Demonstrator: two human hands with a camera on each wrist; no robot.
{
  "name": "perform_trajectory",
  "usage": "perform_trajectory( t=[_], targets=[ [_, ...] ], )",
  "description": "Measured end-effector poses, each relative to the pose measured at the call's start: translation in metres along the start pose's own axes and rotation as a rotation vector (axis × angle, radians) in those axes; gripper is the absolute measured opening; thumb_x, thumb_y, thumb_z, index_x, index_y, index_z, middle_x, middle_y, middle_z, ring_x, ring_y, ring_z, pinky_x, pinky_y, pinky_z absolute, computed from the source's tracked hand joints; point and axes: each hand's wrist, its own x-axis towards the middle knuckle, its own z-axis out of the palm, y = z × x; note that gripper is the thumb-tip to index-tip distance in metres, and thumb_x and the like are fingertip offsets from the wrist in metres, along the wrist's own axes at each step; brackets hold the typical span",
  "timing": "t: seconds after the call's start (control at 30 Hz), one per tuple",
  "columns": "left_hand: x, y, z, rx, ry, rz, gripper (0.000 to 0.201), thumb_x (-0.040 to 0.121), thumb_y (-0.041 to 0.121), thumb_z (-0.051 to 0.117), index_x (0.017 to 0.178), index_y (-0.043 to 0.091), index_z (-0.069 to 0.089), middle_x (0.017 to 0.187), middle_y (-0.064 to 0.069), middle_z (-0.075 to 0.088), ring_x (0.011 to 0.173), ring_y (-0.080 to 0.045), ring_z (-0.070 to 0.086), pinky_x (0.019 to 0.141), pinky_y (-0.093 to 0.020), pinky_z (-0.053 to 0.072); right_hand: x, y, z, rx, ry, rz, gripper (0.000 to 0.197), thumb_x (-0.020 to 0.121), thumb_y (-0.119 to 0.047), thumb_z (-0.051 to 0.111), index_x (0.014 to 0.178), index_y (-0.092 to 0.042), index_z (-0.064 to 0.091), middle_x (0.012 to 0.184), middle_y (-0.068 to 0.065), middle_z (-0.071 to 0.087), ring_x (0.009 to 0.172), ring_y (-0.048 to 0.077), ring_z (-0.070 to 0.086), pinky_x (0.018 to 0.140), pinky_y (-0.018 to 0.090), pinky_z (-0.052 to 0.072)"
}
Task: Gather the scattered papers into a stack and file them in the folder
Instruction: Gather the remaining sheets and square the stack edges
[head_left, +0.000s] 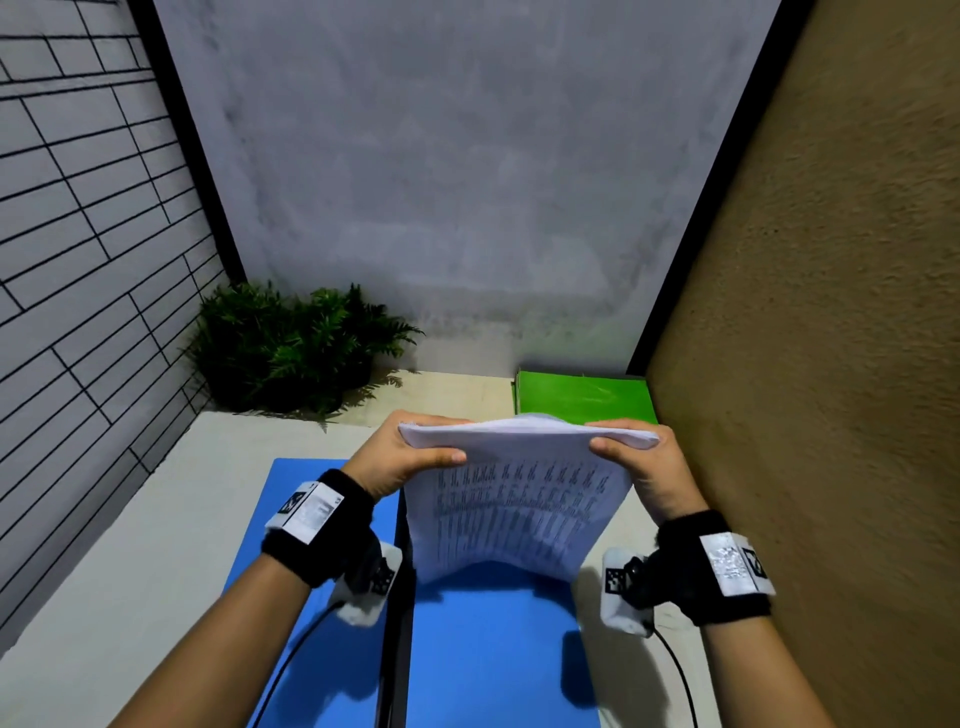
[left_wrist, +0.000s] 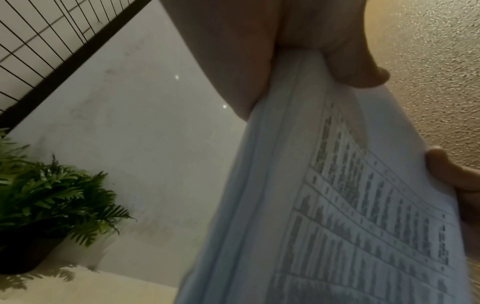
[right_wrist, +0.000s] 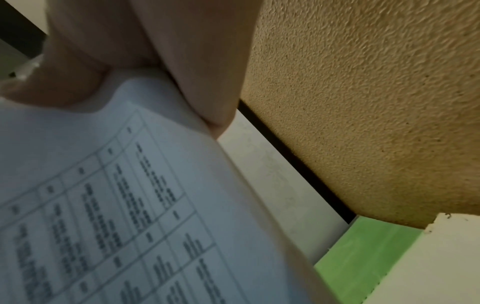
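A stack of white printed papers (head_left: 514, 514) stands upright on its lower edge on the right half of an open blue folder (head_left: 488, 649). My left hand (head_left: 410, 457) grips the stack's top left corner, thumb on the printed front face. My right hand (head_left: 634, 457) grips the top right corner the same way. In the left wrist view the papers (left_wrist: 337, 205) show table print and my thumb (left_wrist: 355, 67) presses on them. The right wrist view shows the papers (right_wrist: 130, 205) pinched under my thumb (right_wrist: 64, 86).
A green folder (head_left: 584, 397) lies at the back right of the beige table (head_left: 130, 545), against a brown textured wall (head_left: 831, 312). A potted fern (head_left: 296, 348) stands at the back left. A grey wall rises behind.
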Motion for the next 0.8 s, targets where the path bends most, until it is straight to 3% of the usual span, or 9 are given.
perform_trajectory(
  t=[0.13, 0.23, 0.33, 0.43, 0.5, 0.57, 0.63, 0.73, 0.8],
  targets=[
    [-0.002, 0.003, -0.003, 0.025, 0.067, 0.046, 0.017, 0.072, 0.022, 0.069, 0.073, 0.038, 0.074, 0.071, 0.025, 0.071, 0.072, 0.009, 0.063, 0.065, -0.006, 0.046, 0.002, 0.000, -0.002, -0.020, -0.014, -0.025, 0.050, 0.076, 0.015, 0.057, 0.058, -0.029, 0.075, 0.058, -0.016, 0.070, 0.057, -0.006, 0.061, 0.058, 0.008, 0.047],
    [-0.001, 0.000, 0.005, 0.145, 0.177, 0.181, 0.029, 0.074, 0.041, 0.060, 0.096, 0.023, 0.067, 0.078, 0.038, 0.066, 0.077, 0.015, 0.060, 0.070, -0.002, 0.044, 0.003, 0.001, 0.003, -0.054, 0.065, -0.107, 0.052, 0.079, 0.012, 0.057, 0.060, -0.034, 0.074, 0.062, -0.022, 0.070, 0.061, -0.009, 0.060, 0.062, 0.005, 0.045],
    [0.005, -0.013, 0.012, 0.213, 0.387, 0.244, 0.023, 0.084, 0.005, 0.058, 0.106, -0.001, 0.063, 0.079, 0.035, 0.066, 0.077, 0.019, 0.058, 0.072, 0.000, 0.043, 0.000, 0.011, 0.015, -0.079, 0.186, -0.171, 0.048, 0.080, 0.007, 0.060, 0.064, -0.035, 0.074, 0.066, -0.026, 0.069, 0.065, -0.011, 0.059, 0.066, 0.005, 0.044],
    [0.004, -0.014, 0.015, 0.130, 0.490, 0.206, 0.018, 0.084, -0.004, 0.056, 0.090, 0.010, 0.065, 0.076, 0.020, 0.067, 0.068, 0.016, 0.059, 0.067, -0.002, 0.045, -0.001, 0.015, 0.021, -0.072, 0.226, -0.201, 0.040, 0.080, 0.007, 0.061, 0.066, -0.030, 0.070, 0.067, -0.026, 0.069, 0.066, -0.011, 0.059, 0.067, 0.005, 0.045],
    [0.003, -0.014, 0.006, -0.008, 0.424, 0.092, 0.019, 0.080, -0.003, 0.061, 0.080, 0.016, 0.064, 0.061, 0.020, 0.070, 0.061, 0.010, 0.061, 0.059, -0.007, 0.048, 0.003, 0.015, 0.015, -0.036, 0.176, -0.152, 0.034, 0.074, 0.007, 0.068, 0.064, -0.026, 0.070, 0.064, -0.022, 0.070, 0.062, -0.009, 0.060, 0.064, 0.006, 0.046],
    [0.004, -0.012, -0.002, -0.044, 0.291, 0.002, 0.022, 0.070, -0.001, 0.073, 0.080, 0.017, 0.063, 0.062, 0.020, 0.071, 0.060, 0.007, 0.063, 0.057, -0.008, 0.049, 0.006, 0.015, 0.006, 0.017, 0.062, -0.043, 0.021, 0.054, -0.006, 0.084, 0.065, -0.019, 0.071, 0.062, -0.017, 0.071, 0.060, -0.006, 0.062, 0.061, 0.009, 0.049],
    [0.006, -0.009, -0.007, -0.063, 0.138, -0.045, 0.040, 0.046, 0.010, 0.087, 0.079, 0.018, 0.066, 0.065, 0.018, 0.072, 0.064, 0.007, 0.064, 0.059, -0.008, 0.049, 0.008, 0.020, -0.003, 0.060, -0.009, 0.047, 0.039, 0.032, -0.031, 0.090, 0.066, -0.018, 0.075, 0.065, -0.014, 0.072, 0.062, -0.002, 0.064, 0.061, 0.013, 0.051],
    [0.010, -0.004, -0.012, -0.087, 0.015, -0.062, 0.057, 0.028, 0.047, 0.088, 0.080, 0.029, 0.075, 0.080, 0.019, 0.074, 0.078, 0.006, 0.065, 0.070, -0.009, 0.049, 0.013, 0.019, -0.007, 0.078, -0.085, 0.054, 0.057, 0.021, -0.055, 0.087, 0.070, -0.028, 0.077, 0.067, -0.016, 0.072, 0.065, -0.004, 0.065, 0.063, 0.012, 0.051],
    [0.013, -0.002, -0.011, -0.089, -0.087, -0.071, 0.068, 0.033, 0.051, 0.086, 0.097, 0.036, 0.070, 0.095, 0.022, 0.072, 0.092, 0.005, 0.063, 0.079, -0.010, 0.048, 0.016, 0.012, -0.001, 0.085, -0.209, 0.065, 0.057, 0.021, -0.056, 0.086, 0.072, -0.032, 0.076, 0.069, -0.018, 0.072, 0.067, -0.006, 0.064, 0.064, 0.010, 0.050]
  ],
)
